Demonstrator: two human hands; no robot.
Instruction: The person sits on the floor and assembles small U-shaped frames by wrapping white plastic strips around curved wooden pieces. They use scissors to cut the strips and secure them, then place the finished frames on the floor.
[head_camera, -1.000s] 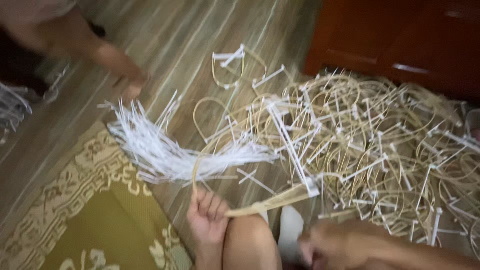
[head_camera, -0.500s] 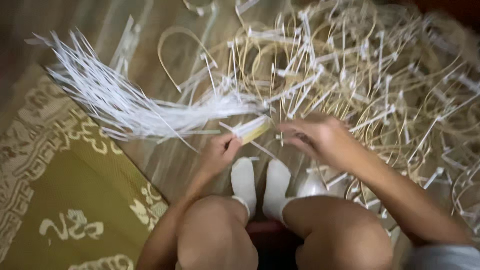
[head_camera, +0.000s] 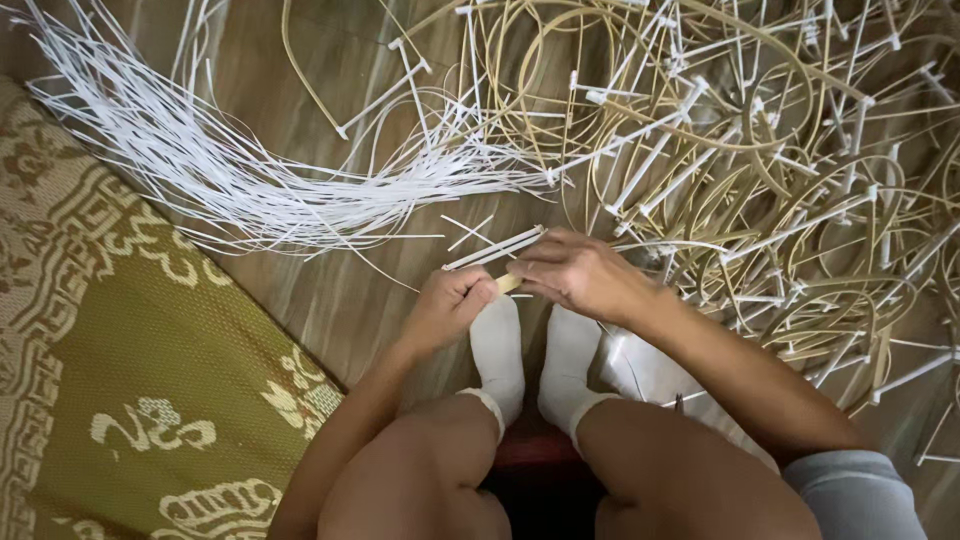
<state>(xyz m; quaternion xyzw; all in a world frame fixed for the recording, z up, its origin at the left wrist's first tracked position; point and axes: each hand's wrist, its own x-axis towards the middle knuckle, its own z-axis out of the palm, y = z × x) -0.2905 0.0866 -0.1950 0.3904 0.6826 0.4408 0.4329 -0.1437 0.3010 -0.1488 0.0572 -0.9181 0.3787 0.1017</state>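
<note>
My left hand (head_camera: 452, 303) is closed around the end of a thin bamboo strip (head_camera: 508, 284), just above my white-socked feet (head_camera: 530, 360). My right hand (head_camera: 575, 275) pinches the same strip from the right, with a few short white sticks (head_camera: 495, 247) held at its fingertips. A fan of long white plastic strands (head_camera: 250, 190) lies on the wooden floor (head_camera: 320, 290) to the upper left of both hands.
A large tangle of bamboo hoops and white-tipped sticks (head_camera: 760, 150) fills the upper right. A green and beige patterned mat (head_camera: 130, 370) covers the left. My bare knees (head_camera: 560, 470) are at the bottom.
The view has tilted down toward my lap. Both hands have drawn together over my feet, and another person's arm seen at the upper left a second ago is out of view.
</note>
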